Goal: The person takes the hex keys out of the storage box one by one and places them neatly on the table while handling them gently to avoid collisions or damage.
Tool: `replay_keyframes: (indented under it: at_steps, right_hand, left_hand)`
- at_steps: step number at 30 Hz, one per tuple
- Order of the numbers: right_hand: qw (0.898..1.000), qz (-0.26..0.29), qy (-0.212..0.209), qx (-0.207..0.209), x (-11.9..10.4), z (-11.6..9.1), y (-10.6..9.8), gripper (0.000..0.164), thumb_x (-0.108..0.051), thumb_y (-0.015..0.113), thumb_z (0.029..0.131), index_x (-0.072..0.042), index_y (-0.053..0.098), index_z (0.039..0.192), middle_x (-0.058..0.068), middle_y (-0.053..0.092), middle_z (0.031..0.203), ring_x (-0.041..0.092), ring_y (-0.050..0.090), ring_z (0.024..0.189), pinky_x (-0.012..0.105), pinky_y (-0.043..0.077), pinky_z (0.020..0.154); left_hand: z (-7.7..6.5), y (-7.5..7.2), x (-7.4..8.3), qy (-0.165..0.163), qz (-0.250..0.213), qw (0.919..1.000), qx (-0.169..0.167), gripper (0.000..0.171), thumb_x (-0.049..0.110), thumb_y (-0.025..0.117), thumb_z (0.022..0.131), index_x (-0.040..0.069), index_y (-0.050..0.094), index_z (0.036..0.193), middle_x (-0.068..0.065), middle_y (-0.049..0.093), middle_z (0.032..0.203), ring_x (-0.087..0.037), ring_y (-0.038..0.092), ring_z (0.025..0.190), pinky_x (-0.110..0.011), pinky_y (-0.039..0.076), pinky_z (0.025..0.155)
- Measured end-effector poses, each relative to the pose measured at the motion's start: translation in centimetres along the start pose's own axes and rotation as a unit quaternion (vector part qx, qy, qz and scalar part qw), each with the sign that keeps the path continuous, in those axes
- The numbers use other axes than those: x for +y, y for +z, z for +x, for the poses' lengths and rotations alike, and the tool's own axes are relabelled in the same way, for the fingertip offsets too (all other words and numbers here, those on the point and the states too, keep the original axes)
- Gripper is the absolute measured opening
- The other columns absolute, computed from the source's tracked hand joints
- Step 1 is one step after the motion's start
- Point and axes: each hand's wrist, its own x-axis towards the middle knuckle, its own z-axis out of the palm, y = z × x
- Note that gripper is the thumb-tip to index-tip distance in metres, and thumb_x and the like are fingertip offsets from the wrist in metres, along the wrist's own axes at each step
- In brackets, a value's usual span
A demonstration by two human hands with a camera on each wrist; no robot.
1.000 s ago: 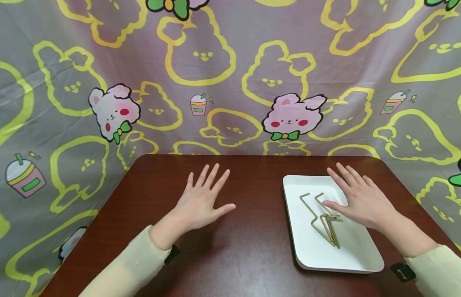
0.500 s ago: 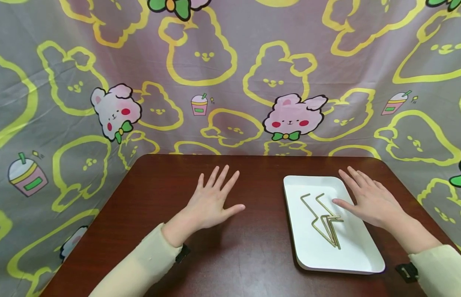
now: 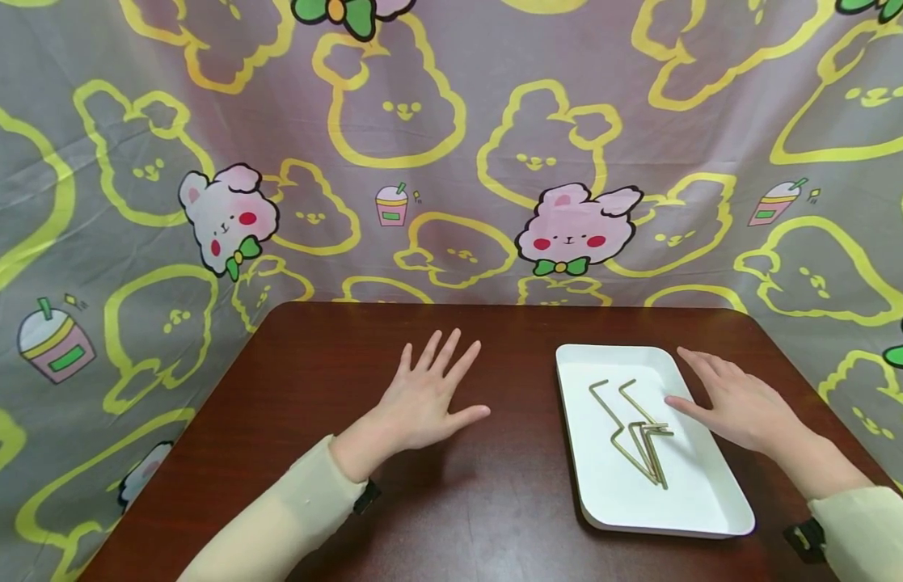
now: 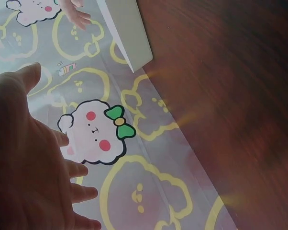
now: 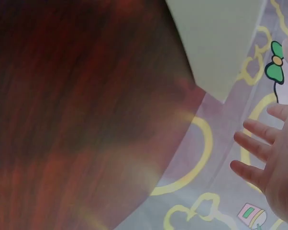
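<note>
Several L-shaped, brass-coloured bent rods [image 3: 606, 407], looking like hex keys, lie in a white rectangular tray [image 3: 662, 513]; a few overlap near its middle. My left hand [image 3: 419, 408] hovers over the table left of the tray, fingers spread and straight, holding nothing. Beside the tray's right rim is my right hand [image 3: 749, 411], fingers extended and thumb in front of the rim; it holds nothing. In the left wrist view the palm of my left hand [image 4: 34, 158] shows bare. The right wrist view catches fingers of my right hand [image 5: 275, 153] apart from the tray wall [image 5: 216, 43].
The tray stands on the right side of a dark reddish-brown wooden table [image 3: 495, 485]. A grey curtain [image 3: 451, 186] printed with yellow outlines and cartoon rabbits hangs behind the table and along both sides. Each wrist wears a black strap [image 3: 367, 496].
Both hands have drifted to the right, the right one from over the tray to its right rim. Its fingers now lie closer together. The rods and tray have stayed in place.
</note>
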Motion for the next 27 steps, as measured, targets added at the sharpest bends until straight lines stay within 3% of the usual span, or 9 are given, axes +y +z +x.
replay_keyframes:
  at_steps: [17,27]
  right_hand:
    - [0.995,0.037,0.06,-0.071,0.9,-0.8,1.4,0.091,-0.064,0.053,0.09,0.003,0.03,0.145,0.037,0.038,0.134,0.056,0.04,0.119,0.067,0.039,0.081]
    - [0.993,0.042,0.071,-0.079,0.9,-1.0,2.3,0.092,-0.067,0.052,0.088,0.009,0.038,0.139,0.041,0.041,0.132,0.056,0.042,0.118,0.067,0.04,0.081]
  left_hand:
    - [1.1,0.2,1.4,0.012,-0.027,0.9995,-0.008,0.086,0.076,0.029,0.09,0.032,-0.002,0.156,-0.003,-0.005,0.162,-0.028,-0.004,0.147,-0.062,0.008,0.11]
    - [1.4,1.0,1.9,0.015,-0.032,0.9992,-0.016,0.085,0.075,0.031,0.09,0.031,-0.001,0.156,-0.004,-0.002,0.162,-0.03,0.0,0.147,-0.063,0.01,0.109]
